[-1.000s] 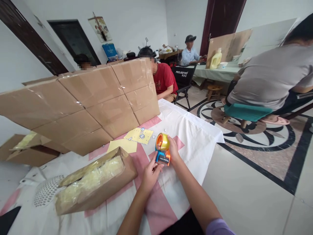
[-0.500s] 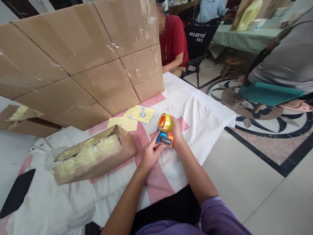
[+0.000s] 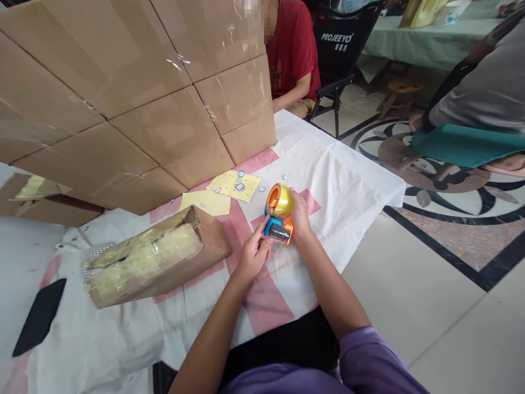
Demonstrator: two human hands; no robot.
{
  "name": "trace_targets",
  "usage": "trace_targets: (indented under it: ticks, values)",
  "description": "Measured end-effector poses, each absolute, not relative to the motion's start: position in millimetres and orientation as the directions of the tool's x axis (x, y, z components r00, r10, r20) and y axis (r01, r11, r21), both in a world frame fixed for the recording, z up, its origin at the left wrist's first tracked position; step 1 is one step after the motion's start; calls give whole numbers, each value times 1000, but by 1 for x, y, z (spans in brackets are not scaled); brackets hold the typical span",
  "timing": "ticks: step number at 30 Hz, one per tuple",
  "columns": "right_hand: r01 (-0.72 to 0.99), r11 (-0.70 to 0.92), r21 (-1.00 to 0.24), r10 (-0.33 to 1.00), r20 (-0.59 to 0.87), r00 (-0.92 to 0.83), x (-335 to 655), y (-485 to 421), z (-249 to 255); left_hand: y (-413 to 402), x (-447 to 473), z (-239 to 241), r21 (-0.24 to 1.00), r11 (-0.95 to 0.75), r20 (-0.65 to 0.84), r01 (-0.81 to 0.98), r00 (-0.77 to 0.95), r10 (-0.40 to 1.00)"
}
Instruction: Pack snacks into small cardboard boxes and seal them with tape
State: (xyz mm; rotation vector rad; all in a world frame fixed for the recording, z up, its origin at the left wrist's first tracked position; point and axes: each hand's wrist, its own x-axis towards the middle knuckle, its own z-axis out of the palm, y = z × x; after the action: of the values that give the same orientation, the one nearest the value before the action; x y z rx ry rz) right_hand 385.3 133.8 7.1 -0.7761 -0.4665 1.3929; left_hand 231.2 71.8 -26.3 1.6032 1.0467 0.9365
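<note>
Over the table, my right hand (image 3: 300, 214) grips a tape dispenser (image 3: 280, 230) from its right side. The dispenser is blue and orange and carries a roll of yellowish clear tape (image 3: 282, 200). The fingertips of my left hand (image 3: 253, 254) pinch at the dispenser's lower left edge; whether a tape end is between them is too small to tell. Beyond the dispenser lie a yellow spotted paper sheet (image 3: 250, 189) with small cut-outs on it and a plain yellow sheet (image 3: 211, 203). To the left rests a cardboard box (image 3: 215, 241) with tape-covered yellow edges.
A tall wall of taped cardboard (image 3: 156, 137) stands along the table's far left. White and pink cloth (image 3: 328, 164) covers the table. A person in a red shirt (image 3: 293, 49) sits behind it, near a black folding chair (image 3: 340, 60). Another person (image 3: 484, 93) sits at right.
My view has shifted a little. Both hands stay at the tape dispenser, which has turned slightly so that its black front faces me more.
</note>
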Motion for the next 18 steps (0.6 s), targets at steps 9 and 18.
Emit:
trace_targets:
  ticks: [9,18]
  values:
    - [-684,-42,-728,984,-151,100,388,134,9,71,235,-18,983,-79,22,167,319,947]
    - [-684,7,-729,956,-195,218,387,131,15,71,235,-17,985,-69,17,158,307,952]
